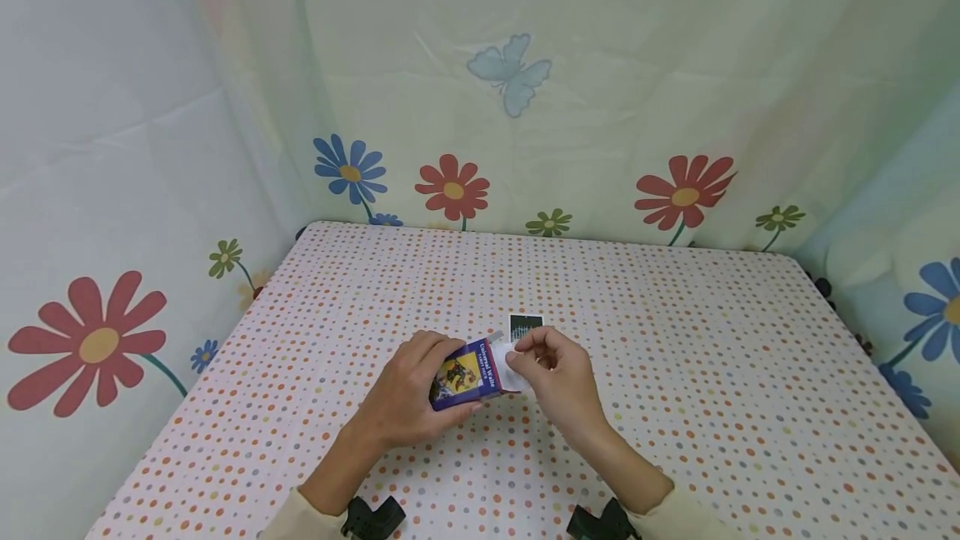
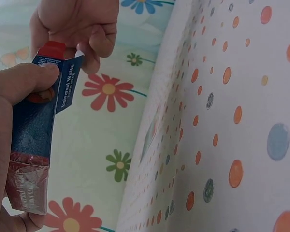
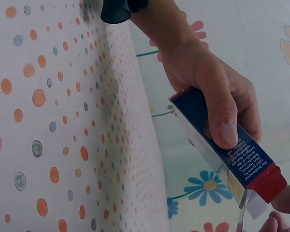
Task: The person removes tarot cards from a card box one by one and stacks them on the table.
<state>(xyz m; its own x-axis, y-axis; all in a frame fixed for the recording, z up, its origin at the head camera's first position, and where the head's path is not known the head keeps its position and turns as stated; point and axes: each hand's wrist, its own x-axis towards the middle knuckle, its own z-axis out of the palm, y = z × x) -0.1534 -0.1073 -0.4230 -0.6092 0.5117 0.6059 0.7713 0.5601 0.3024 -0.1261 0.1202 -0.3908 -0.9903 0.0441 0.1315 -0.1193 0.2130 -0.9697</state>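
My left hand [image 1: 416,394] grips a blue and purple card box [image 1: 457,377] marked "Universal Waite", with a yellow picture on its front. In the left wrist view its thumb lies along the box [image 2: 34,121], and clear wrap covers one end. The top is open, and a white-lined flap [image 1: 507,367] sticks out toward the right. My right hand [image 1: 558,377] pinches this flap between thumb and curled fingers. A red side flap [image 3: 269,182] touches the right thumb in the right wrist view. The inside of the box is hidden.
Just beyond the hands, a dark card with a white border [image 1: 526,325] lies on the table, partly covered by the right hand. The table [image 1: 675,340] has a dotted cloth. A flowered curtain [image 1: 585,107] hangs behind and at both sides.
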